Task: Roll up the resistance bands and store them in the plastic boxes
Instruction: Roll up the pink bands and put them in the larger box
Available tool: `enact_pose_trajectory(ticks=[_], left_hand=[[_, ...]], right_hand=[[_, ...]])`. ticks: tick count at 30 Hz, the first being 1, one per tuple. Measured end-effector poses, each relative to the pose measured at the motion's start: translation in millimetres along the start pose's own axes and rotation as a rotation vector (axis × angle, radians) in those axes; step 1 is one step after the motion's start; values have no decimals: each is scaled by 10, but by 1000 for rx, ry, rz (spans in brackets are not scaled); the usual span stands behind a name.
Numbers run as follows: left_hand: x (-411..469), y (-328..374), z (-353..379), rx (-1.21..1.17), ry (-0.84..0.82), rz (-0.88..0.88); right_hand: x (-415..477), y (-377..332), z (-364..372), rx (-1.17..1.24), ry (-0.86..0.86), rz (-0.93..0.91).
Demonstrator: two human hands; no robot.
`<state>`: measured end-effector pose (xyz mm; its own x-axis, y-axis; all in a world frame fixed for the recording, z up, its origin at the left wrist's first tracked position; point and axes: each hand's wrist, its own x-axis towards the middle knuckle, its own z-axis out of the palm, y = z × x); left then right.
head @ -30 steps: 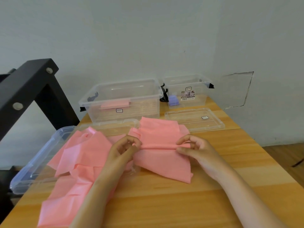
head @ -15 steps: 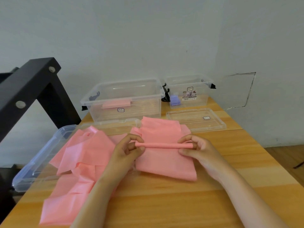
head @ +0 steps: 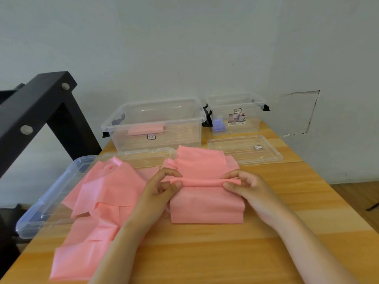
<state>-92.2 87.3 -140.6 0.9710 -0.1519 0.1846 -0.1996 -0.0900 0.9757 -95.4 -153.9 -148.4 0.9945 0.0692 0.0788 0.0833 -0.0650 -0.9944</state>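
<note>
A pink resistance band (head: pixel 207 203) lies on the wooden table (head: pixel 205 253), its far edge rolled into a thin tube. My left hand (head: pixel 160 189) pinches the tube's left end, and my right hand (head: pixel 246 187) pinches its right end. More pink band (head: pixel 106 191) sprawls loosely to the left. Behind stands a large clear plastic box (head: pixel 155 126) holding a flat pink band (head: pixel 146 130). A smaller clear box (head: pixel 235 113) at the back right holds a purple roll (head: pixel 219 125).
A clear lid (head: pixel 246 149) lies in front of the small box. Another clear lid (head: pixel 51 197) lies at the left under the loose band. A black metal frame (head: pixel 41 111) rises at the left. The wall is close behind the boxes.
The rolled tube has grown slightly thicker, and the flat part of the band below it now lies squarer and smoother. Both hands stay at the tube's ends.
</note>
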Motion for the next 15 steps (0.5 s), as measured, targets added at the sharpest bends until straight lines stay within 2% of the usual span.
enact_pose_trajectory(ticks=[3, 7, 11, 15], left_hand=[[-19, 40, 4, -55, 16, -10], [-8, 22, 11, 22, 34, 20], [14, -14, 3, -27, -11, -22], [10, 1, 8, 17, -18, 19]], right_hand=[[-12, -12, -3, 2, -74, 21], [-9, -25, 16, 5, -15, -4], [-2, -12, 4, 33, 8, 12], [5, 8, 5, 43, 15, 6]])
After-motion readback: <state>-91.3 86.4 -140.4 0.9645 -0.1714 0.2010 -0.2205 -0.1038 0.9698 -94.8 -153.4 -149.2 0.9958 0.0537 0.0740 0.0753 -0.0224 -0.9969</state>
